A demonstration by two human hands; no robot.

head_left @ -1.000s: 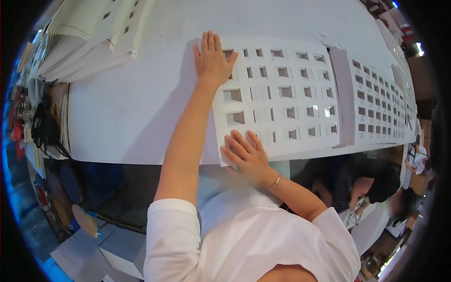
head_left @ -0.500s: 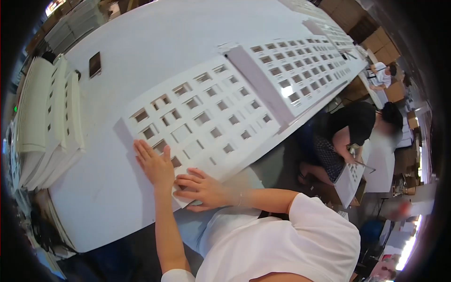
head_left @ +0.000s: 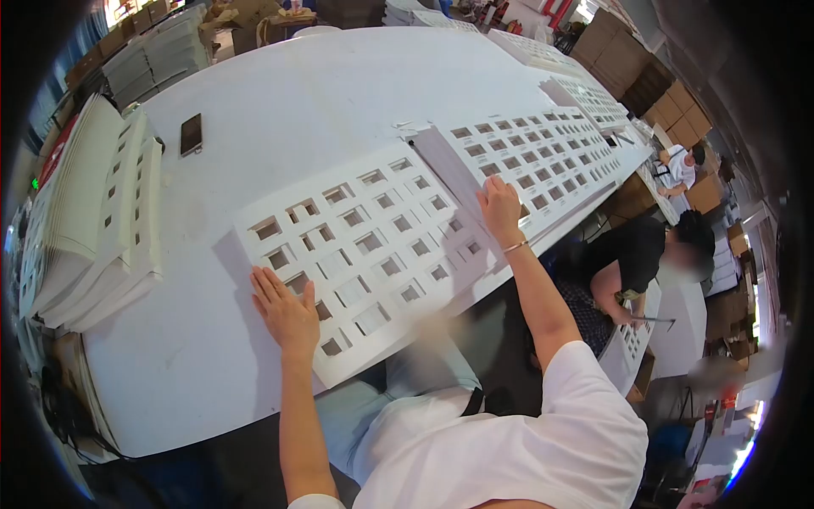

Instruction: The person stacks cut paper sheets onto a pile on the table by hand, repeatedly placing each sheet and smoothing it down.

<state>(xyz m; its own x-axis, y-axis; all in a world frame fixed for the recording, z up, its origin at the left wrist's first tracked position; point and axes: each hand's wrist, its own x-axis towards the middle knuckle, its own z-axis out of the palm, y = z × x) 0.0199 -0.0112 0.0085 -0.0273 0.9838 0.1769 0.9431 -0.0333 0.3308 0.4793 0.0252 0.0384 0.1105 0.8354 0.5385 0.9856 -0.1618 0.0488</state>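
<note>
A white panel (head_left: 346, 240) with rows of rectangular cutouts lies in front of me on the table. My left hand (head_left: 288, 314) rests on its left edge, fingers stretched flat and thumb apart. To its right lies a second white cutout panel (head_left: 543, 157), raised on what looks like a stack. My right hand (head_left: 500, 208), wearing a bracelet at the wrist, is over that panel's near left edge. Its fingers are drawn together and bent; whether they hold anything is hidden.
A phone (head_left: 192, 134) lies on the white table (head_left: 186, 220). Folded white panels (head_left: 102, 220) stand at the left edge. More cutout panels (head_left: 593, 97) continue at the far right. A co-worker in black (head_left: 627, 263) sits to the right, handling another cutout panel (head_left: 632, 343).
My right hand has moved from the front panel's near edge, beside my left hand, up and right to the second panel. My left hand stays on the front panel. The view has shifted slightly.
</note>
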